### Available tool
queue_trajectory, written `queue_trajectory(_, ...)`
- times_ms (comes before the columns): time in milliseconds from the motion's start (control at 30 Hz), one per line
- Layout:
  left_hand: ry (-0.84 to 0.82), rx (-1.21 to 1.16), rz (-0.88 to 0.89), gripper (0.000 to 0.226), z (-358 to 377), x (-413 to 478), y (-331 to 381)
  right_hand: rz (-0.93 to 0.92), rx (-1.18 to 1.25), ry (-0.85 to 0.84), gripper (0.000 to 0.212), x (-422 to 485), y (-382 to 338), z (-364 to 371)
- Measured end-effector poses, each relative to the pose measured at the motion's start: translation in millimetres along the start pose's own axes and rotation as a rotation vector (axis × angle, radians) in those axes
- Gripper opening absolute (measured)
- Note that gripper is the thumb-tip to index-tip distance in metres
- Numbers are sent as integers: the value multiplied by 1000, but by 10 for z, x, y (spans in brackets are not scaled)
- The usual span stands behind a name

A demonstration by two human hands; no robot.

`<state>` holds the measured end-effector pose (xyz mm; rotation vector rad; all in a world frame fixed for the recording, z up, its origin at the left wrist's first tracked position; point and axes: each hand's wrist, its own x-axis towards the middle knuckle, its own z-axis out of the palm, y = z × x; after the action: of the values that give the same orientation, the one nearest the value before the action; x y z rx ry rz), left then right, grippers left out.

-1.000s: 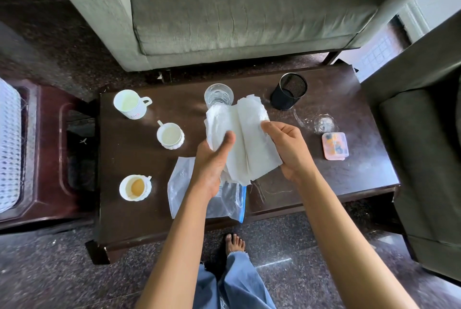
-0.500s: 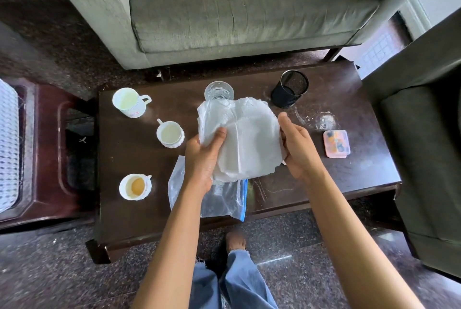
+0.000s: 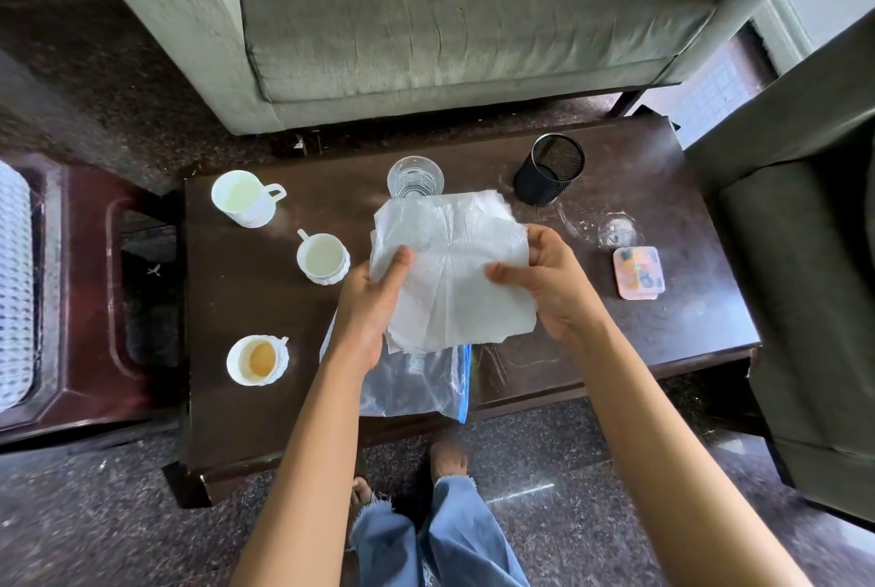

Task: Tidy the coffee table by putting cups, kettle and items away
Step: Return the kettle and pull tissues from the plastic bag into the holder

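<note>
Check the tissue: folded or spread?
Spread. The tissue lies open as a nearly flat sheet, creases showing; the left hand pinches its left edge, the right hand its right edge.

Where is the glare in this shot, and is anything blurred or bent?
Head view: pale sheen on the coffee table at its far right corner, beside the mesh cup; the wide-angle lens bows the sofa and table edges; paper towel, left hand and right hand look sharp.
</note>
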<state>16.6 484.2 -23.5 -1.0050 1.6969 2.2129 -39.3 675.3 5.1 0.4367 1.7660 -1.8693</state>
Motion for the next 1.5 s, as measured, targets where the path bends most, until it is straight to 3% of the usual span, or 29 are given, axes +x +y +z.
queue_trajectory(167, -201, -47, -10, 61, -32, 14, 70, 90, 14, -103, 30, 0, -45, 33)
queue_trajectory(333, -152, -5, -6, 25, -66, 89, 112, 136, -47, -101, 17, 59, 6, 103)
queue_trajectory(533, -146, 7, -19, 15, -102, 139, 207, 141, -64, -22, 31, 120, 23, 199)
queue_trajectory(667, -234, 48, -53, 36, -63, 185, 338, 100, -39, -80, 29, 72, -73, 278)
queue_trajectory(767, -196, 180, -19, 43, -21, 304, 408, 58, -82, 2, 32, 144, -103, 304)
queue_trajectory(900, -169, 191, -18, 27, 58, 418, 552, 38, -50, 166, 23, 286, -180, 230)
queue_trajectory(1067, -132, 239, 38, 34, 298, 539, 577, -14, -4, 177, 23, 439, -246, 5)
queue_trajectory(1200, -63, 303, 109, 18, 585, 640, 568, 5, 20, 164, 11, 599, -280, -275)
queue_trajectory(1367, -159, 346, 9, 32, 1024, 811, 620, 113, 12, 55, 35, 794, -444, -675)
queue_trajectory(1500, -105, 439, 101, 19, 1330, 1003, 701, 123, -103, 46, 46, 1003, -642, -904)
